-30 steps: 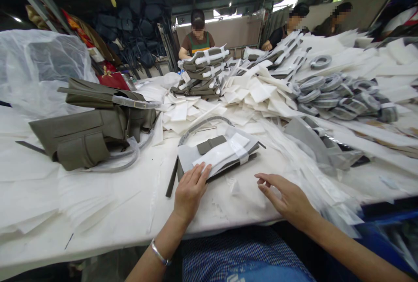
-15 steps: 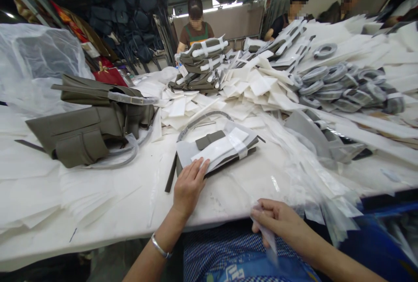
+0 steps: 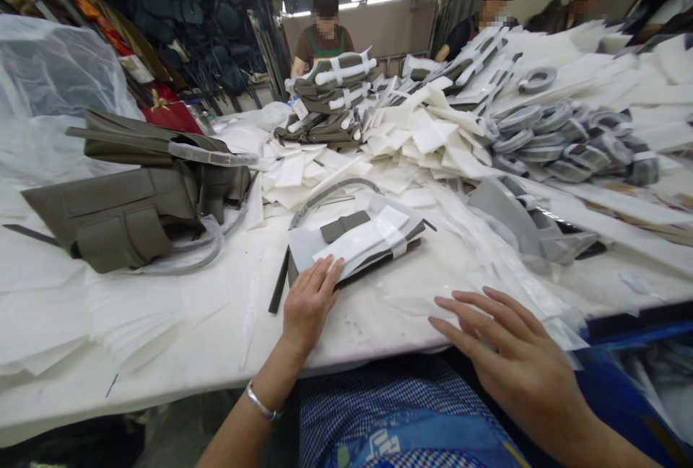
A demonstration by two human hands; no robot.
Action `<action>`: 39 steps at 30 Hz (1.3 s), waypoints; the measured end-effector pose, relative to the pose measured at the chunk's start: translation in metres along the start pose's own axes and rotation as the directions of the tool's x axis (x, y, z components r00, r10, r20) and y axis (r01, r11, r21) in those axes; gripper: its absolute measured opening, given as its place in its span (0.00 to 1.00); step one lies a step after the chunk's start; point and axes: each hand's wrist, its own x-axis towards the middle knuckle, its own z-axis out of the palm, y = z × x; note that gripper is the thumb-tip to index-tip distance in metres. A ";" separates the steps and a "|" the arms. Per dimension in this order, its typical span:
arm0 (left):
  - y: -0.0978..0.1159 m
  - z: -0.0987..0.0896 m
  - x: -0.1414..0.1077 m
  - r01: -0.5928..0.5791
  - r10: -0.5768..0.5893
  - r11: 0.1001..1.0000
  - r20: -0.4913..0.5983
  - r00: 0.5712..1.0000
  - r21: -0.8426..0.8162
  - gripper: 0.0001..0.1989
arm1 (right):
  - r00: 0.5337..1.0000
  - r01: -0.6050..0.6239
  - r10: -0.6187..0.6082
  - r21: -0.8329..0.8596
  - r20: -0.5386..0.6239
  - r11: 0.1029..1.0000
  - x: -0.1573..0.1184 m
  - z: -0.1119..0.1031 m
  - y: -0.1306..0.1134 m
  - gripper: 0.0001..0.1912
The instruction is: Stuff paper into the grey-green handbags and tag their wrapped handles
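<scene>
A dark olive bag [image 3: 346,228] lies on the white-covered table, with white foam sheets [image 3: 368,238] on top and a clear band around them. Its wrapped handle curves away behind it. My left hand [image 3: 314,298] rests on the near left edge of the foam, fingers stretched out and lying flat. To the right, over the table's front edge, my right hand [image 3: 503,341] is spread with nothing in it. Clear plastic film [image 3: 520,273] lies just beyond its fingers.
Olive bags [image 3: 119,215] are piled at the left. Wrapped bags [image 3: 330,96], foam sheets [image 3: 427,128] and wrapped handle rolls [image 3: 568,136] cover the back and right. A person [image 3: 323,38] stands across the table; more people are at the back right.
My right hand has let go of the strip of clear plastic, opened, and moved up and right toward the table. My left hand stays on the foam. The view has shifted slightly.
</scene>
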 end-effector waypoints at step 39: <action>-0.013 0.000 0.005 -0.010 0.002 0.998 -0.129 0.992 -0.058 0.32 | 0.915 -0.061 -0.086 0.346 0.394 0.936 0.052 0.084 0.045 0.33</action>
